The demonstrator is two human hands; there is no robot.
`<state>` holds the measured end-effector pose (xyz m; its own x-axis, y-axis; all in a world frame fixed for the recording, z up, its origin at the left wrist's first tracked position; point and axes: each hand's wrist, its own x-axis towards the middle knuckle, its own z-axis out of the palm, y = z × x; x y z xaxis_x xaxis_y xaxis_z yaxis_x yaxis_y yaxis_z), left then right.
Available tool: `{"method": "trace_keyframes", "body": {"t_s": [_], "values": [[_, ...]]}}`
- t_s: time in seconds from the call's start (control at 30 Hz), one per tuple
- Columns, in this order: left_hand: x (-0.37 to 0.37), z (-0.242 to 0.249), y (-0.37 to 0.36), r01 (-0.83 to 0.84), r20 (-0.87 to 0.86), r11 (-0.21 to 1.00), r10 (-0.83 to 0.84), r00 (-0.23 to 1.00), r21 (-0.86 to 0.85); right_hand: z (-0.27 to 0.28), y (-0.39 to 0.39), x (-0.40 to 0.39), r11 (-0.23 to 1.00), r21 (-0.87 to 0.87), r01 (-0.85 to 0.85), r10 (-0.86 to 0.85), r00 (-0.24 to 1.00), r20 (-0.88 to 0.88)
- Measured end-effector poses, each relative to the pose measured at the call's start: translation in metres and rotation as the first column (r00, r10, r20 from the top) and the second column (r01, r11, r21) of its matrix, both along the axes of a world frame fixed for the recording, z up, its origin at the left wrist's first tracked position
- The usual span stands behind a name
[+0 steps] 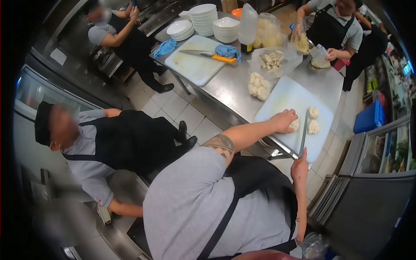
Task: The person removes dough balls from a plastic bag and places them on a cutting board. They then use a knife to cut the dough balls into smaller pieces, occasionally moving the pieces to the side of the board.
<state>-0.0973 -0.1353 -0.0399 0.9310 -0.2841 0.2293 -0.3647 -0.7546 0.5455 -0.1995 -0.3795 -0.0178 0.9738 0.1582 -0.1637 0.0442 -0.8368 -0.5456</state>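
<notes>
My right hand point(300, 168) is closed round the handle of a kitchen knife point(304, 132). Its long blade points away from me over a white cutting board point(268, 113). On that board my left hand point(284, 121), fingers curled, grips a pale food piece point(294, 125) to the left of the blade. Two more pale, lumpy round pieces sit just right of the knife, the upper piece point(313, 112) and the lower piece point(313, 126). Past the board lie a clear bag of pale chunks point(258, 86) and some cut sticks point(272, 60) on plastic.
Another white board point(195, 67) on the steel table point(225, 89) bears an orange-handled knife point(208, 55) and a blue cloth point(228, 52). Stacked white plates point(203, 19) stand behind. A co-worker point(333, 26) handles food across the table; another person point(125, 134) stands at my left.
</notes>
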Motion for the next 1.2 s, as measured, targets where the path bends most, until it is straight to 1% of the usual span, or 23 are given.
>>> {"method": "trace_keyframes", "body": {"t_s": [0.03, 0.1, 0.13, 0.17, 0.2, 0.23, 0.27, 0.3, 0.4, 0.5, 0.6, 0.63, 0.73, 0.83, 0.93, 1.0, 1.1, 1.17, 1.2], "values": [[0.002, -0.002, -0.001, 0.004, -0.013, 1.000, -0.004, 1.000, 0.001, -0.013, -0.003, 0.004, 0.999, -0.003, -0.036, 0.036, 0.999, 0.006], [0.023, -0.032, -0.006, 0.061, -0.066, 0.992, -0.054, 0.996, 0.114, -0.036, -0.010, 0.006, 0.994, -0.026, -0.108, 0.109, 0.993, 0.035], [0.024, -0.032, -0.005, 0.057, -0.056, 0.998, -0.057, 0.997, -0.002, -0.025, -0.003, 0.008, 0.993, -0.073, -0.093, 0.088, 0.994, -0.068], [0.034, -0.051, -0.004, 0.102, 0.056, 0.995, -0.102, 0.993, -0.007, 0.004, 0.008, 0.003, 0.994, -0.093, -0.055, 0.043, 0.990, -0.132], [0.031, -0.040, -0.005, 0.089, 0.010, 0.996, -0.089, 0.996, -0.015, 0.004, 0.009, 0.001, 0.991, -0.118, -0.060, 0.047, 0.993, -0.113], [0.019, -0.018, -0.002, 0.055, -0.038, 0.998, -0.057, 0.998, -0.037, 0.009, 0.011, -0.004, 0.986, -0.147, -0.074, 0.061, 0.994, -0.092], [0.012, -0.015, 0.000, 0.046, -0.017, 0.997, -0.047, 0.999, -0.055, 0.017, 0.013, -0.009, 0.980, -0.171, -0.100, 0.091, 0.994, -0.063], [0.009, -0.024, -0.001, 0.044, 0.018, 0.998, -0.043, 0.999, -0.052, 0.024, 0.012, -0.014, 0.974, -0.205, -0.100, 0.083, 0.993, -0.090], [0.005, -0.026, -0.002, 0.015, 0.078, 0.998, -0.010, 0.997, -0.059, 0.040, 0.017, -0.021, 0.954, -0.270, -0.133, 0.101, 0.986, -0.129], [0.005, -0.023, -0.010, -0.020, 0.055, 1.000, 0.020, 0.998, 0.000, 0.050, 0.013, -0.028, 0.942, -0.294, -0.164, 0.132, 0.983, -0.125], [0.005, -0.019, -0.012, -0.042, 0.032, 0.999, 0.041, 0.999, 0.023, 0.055, 0.012, -0.036, 0.942, -0.277, -0.190, 0.156, 0.977, -0.142], [0.005, -0.019, -0.012, -0.041, 0.043, 0.999, 0.041, 0.998, 0.020, 0.053, 0.010, -0.037, 0.943, -0.266, -0.201, 0.171, 0.977, -0.131], [0.003, -0.022, -0.011, -0.041, 0.081, 0.999, 0.040, 0.996, 0.013, 0.061, 0.013, -0.038, 0.952, -0.228, -0.207, 0.168, 0.969, -0.179], [0.003, -0.022, -0.013, -0.038, 0.110, 0.999, 0.038, 0.993, -0.002, 0.061, 0.015, -0.036, 0.947, -0.224, -0.228, 0.190, 0.965, -0.180], [0.000, -0.024, -0.012, -0.039, 0.094, 0.999, 0.039, 0.995, -0.004, 0.049, 0.018, -0.026, 0.962, -0.185, -0.202, 0.153, 0.957, -0.247], [0.002, -0.021, -0.011, -0.037, 0.087, 0.999, 0.037, 0.996, -0.002, 0.034, 0.019, -0.024, 0.962, -0.190, -0.195, 0.147, 0.959, -0.242], [0.000, -0.021, -0.009, -0.034, 0.063, 0.997, 0.039, 0.997, -0.067, 0.025, 0.014, -0.016, 0.969, -0.154, -0.191, 0.152, 0.960, -0.233], [-0.005, -0.030, -0.008, -0.054, 0.146, 0.986, 0.077, 0.986, -0.158, 0.027, 0.007, -0.013, 0.975, -0.122, -0.187, 0.154, 0.959, -0.238], [-0.007, -0.032, -0.008, -0.058, 0.185, 0.978, 0.096, 0.978, -0.202, 0.029, 0.002, -0.010, 0.975, -0.108, -0.194, 0.169, 0.964, -0.203]]}}
